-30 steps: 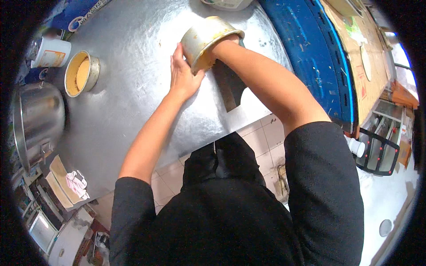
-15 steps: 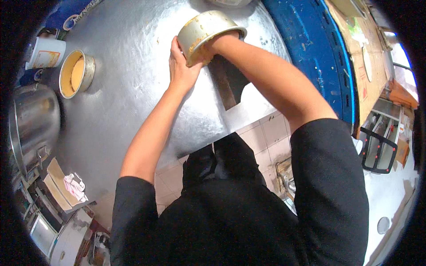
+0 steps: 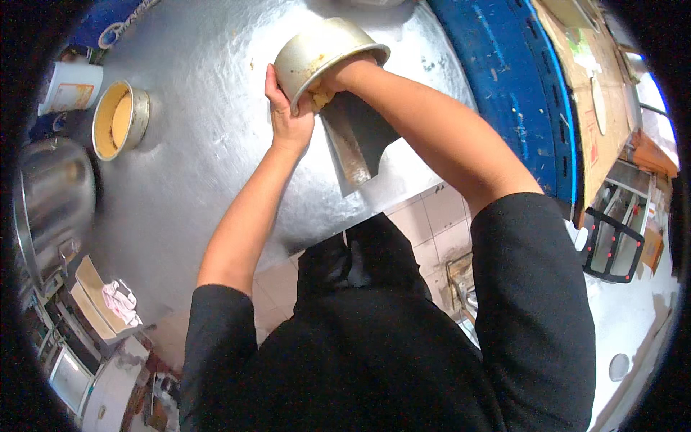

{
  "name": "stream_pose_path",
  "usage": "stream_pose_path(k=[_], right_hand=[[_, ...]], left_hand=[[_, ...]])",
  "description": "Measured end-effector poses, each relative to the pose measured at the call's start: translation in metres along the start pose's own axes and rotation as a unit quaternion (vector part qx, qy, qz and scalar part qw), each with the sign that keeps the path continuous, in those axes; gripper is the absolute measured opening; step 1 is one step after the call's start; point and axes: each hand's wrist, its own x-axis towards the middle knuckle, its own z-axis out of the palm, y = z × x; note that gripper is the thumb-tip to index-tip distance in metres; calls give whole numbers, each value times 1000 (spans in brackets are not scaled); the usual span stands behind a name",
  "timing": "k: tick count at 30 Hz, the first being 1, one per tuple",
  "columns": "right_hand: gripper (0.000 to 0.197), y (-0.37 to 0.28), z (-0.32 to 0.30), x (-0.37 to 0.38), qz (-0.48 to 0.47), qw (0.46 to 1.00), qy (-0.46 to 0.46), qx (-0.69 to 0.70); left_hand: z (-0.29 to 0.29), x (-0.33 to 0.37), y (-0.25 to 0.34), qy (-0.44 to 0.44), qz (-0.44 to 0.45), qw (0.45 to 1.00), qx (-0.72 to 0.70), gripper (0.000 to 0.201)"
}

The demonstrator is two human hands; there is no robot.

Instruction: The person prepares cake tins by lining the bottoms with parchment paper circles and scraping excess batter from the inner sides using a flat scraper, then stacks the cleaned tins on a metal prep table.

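A round, deep metal baking pan (image 3: 309,57) is tilted over the metal table, its mouth turned toward me. My left hand (image 3: 291,119) holds it by the left side, thumb on the outer wall and the other fingers mostly hidden. My right hand (image 3: 348,74) reaches into the mouth, and the pan hides its fingers. Between the hands, a yellow dough-like mass (image 3: 321,98) shows at the lower rim. Farther left stands a second pan (image 3: 139,121), with a yellow layer (image 3: 115,115) inside it.
The shiny metal table (image 3: 194,151) spreads under my hands. A white tub (image 3: 78,88) and a large steel vessel (image 3: 68,183) stand at its left. A blue panel (image 3: 504,93) borders the right side. An open carton (image 3: 97,302) with a pinkish cloth is at lower left.
The pan and both hands have shifted slightly left, and the pan has turned a little. More yellow material shows at its lower rim.
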Motion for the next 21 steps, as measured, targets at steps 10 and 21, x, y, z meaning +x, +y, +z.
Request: stream_pose_path(k=[10, 21], right_hand=[[69, 26, -20, -14, 54, 990, -133, 13], [58, 37, 27, 9, 134, 982, 11, 129]], left_hand=[[28, 42, 49, -49, 43, 995, 80, 75], [15, 62, 81, -70, 31, 995, 69, 78]])
